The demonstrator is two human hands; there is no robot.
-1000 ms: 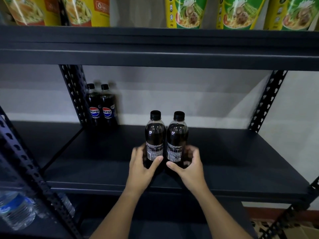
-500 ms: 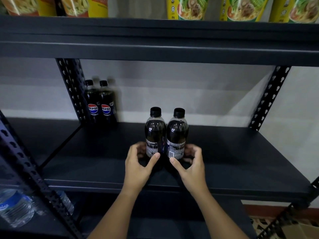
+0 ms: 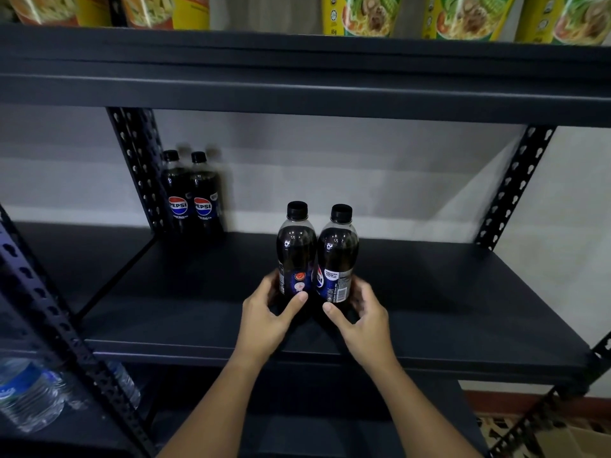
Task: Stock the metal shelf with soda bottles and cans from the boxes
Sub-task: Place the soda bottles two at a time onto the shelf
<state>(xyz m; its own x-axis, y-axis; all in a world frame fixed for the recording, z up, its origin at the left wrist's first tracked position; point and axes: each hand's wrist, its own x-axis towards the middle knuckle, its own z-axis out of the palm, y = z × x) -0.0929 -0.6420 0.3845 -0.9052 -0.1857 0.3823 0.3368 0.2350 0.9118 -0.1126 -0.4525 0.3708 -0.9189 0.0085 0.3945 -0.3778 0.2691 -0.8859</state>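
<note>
Two dark soda bottles with black caps stand upright side by side on the black metal shelf (image 3: 429,309), near its front middle. My left hand (image 3: 267,317) curls around the base of the left bottle (image 3: 295,249), thumb on its label. My right hand (image 3: 360,320) wraps the base of the right bottle (image 3: 339,252) the same way. Two more Pepsi bottles (image 3: 191,193) stand together at the shelf's back left corner, labels facing me.
Perforated black uprights (image 3: 139,166) rise at the back left and back right (image 3: 509,190). The upper shelf holds noodle packets (image 3: 363,14). Clear water bottles (image 3: 29,395) lie on a lower shelf at the left. A cardboard box corner (image 3: 575,441) shows bottom right.
Both bottles have turned in my hands, so different label faces show now. My hands have stayed at the bottle bases; the view has dipped slightly.
</note>
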